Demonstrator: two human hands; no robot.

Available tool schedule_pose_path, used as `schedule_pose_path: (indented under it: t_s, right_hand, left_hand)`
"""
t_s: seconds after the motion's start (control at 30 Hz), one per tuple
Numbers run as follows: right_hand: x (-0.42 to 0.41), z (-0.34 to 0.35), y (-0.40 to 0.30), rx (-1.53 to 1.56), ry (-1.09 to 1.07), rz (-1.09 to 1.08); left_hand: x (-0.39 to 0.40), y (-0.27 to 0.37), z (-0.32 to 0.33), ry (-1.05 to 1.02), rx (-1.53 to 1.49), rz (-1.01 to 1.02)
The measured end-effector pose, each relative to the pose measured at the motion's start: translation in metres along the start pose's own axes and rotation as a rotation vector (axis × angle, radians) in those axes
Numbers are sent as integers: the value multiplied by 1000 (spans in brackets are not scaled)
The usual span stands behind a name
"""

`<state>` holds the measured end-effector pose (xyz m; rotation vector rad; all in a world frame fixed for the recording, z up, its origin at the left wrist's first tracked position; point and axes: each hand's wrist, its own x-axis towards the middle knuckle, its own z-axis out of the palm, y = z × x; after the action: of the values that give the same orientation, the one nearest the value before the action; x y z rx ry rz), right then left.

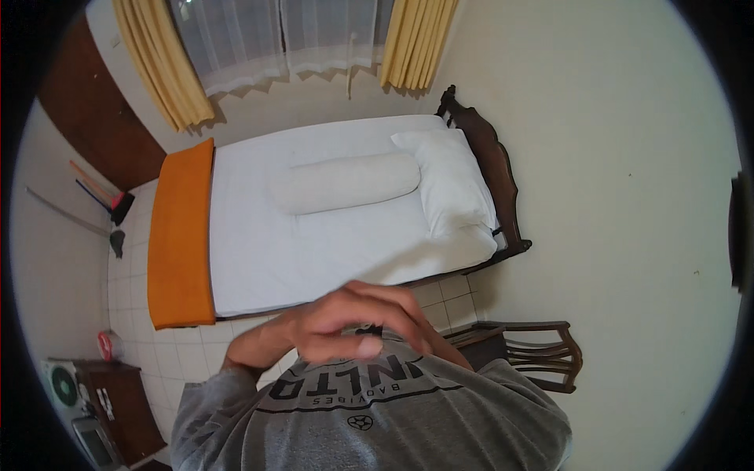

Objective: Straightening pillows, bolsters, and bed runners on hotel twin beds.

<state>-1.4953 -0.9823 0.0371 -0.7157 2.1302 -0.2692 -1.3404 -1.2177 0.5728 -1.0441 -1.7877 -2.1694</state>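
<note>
My left hand [344,324] is raised before my chest, its thumb and fingers curved and apart, with nothing seen between them. My right hand [392,292] is close behind it, mostly hidden, its forearm coming in from the right; whether the hands touch or the right one holds anything cannot be told. Beyond them stands a bed with a white sheet [253,253]. On it lie a white bolster [353,182] and a white pillow [450,176] near the dark wooden headboard [492,156]. An orange cloth [181,235] covers the foot end.
A wooden chair [571,359] stands by the right wall. At the lower left is a brown cabinet [121,406] with appliances on top. A broom [122,207] leans near the brown door [100,100]. Yellow curtains [418,44] flank the window behind the bed.
</note>
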Motion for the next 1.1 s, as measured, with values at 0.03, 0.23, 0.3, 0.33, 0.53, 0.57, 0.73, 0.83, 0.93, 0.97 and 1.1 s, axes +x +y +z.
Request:
schedule_pose_path:
  t_s: [0.03, 0.23, 0.3, 0.33, 0.53, 0.57, 0.73, 0.83, 0.93, 0.97, 1.1]
  right_hand:
    - [6, 9, 8, 55, 87, 7]
    - [6, 0, 8, 141, -38, 9]
    - [1, -1, 8, 151, -43, -16]
    - [-8, -6, 2, 111, -25, -12]
    - [-21, -3, 11, 65, -39, 43]
    - [-22, 0, 13, 42, -67, 32]
    - [-23, -4, 5, -7, -16, 59]
    - [-20, -11, -2, 37, -31, 43]
    - [-12, -11, -4, 65, -10, 22]
    - [-9, -11, -5, 63, 27, 18]
    - [-2, -16, -23, 117, -26, 26]
  left_hand:
    - [20, 13, 8, -52, -99, 143]
    - [68, 24, 45, 177, -85, 967]
    - [81, 17, 57, 201, -78, 979]
    - [81, 14, 63, 213, -72, 983]
    - [93, -3, 103, 226, -93, 1026]
    - [98, -9, 114, 230, -96, 1030]
    - [103, -11, 106, 238, -64, 1061]
    - [112, -15, 119, 258, -55, 1076]
    - [120, -19, 132, 283, -64, 1096]
    - [124, -27, 130, 291, -71, 1103]
    - [110, -14, 101, 312, -52, 1126]
